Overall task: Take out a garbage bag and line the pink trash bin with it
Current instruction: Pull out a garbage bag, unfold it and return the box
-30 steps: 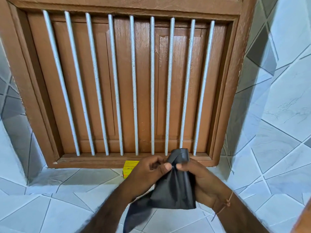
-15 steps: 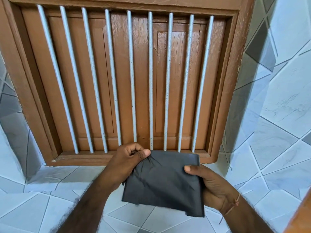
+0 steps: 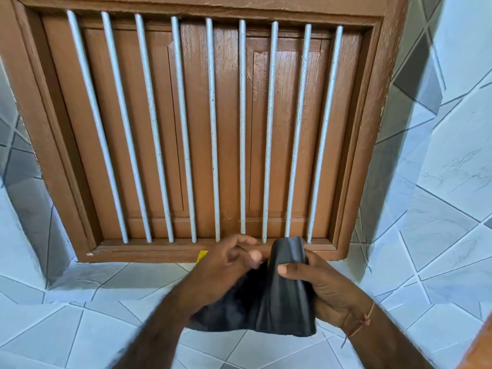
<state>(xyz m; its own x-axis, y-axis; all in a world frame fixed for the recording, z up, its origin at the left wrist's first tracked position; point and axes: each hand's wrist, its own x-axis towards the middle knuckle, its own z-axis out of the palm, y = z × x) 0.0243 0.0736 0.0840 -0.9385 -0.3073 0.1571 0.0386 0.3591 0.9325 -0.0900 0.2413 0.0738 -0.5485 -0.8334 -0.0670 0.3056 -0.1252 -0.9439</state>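
Note:
A black garbage bag [image 3: 277,302], still folded, hangs between both hands low in the middle of the head view. My right hand [image 3: 319,286] grips its right side, thumb pressed on the front, with the top of the bag curled over the fingers. My left hand [image 3: 231,265] is at the bag's upper left edge, fingers bent; it is blurred and its hold on the bag is unclear. The pink trash bin is not in view.
A brown wooden window frame [image 3: 34,123] with closed shutters and several grey vertical bars [image 3: 213,129] fills the wall ahead. Pale tiled wall [image 3: 439,235] surrounds it. A small yellow label [image 3: 202,254] shows on the sill behind my left hand.
The bag was spread flat between both hands half a second ago; now it is bunched together, my hands have closed in toward each other, and the view has shifted.

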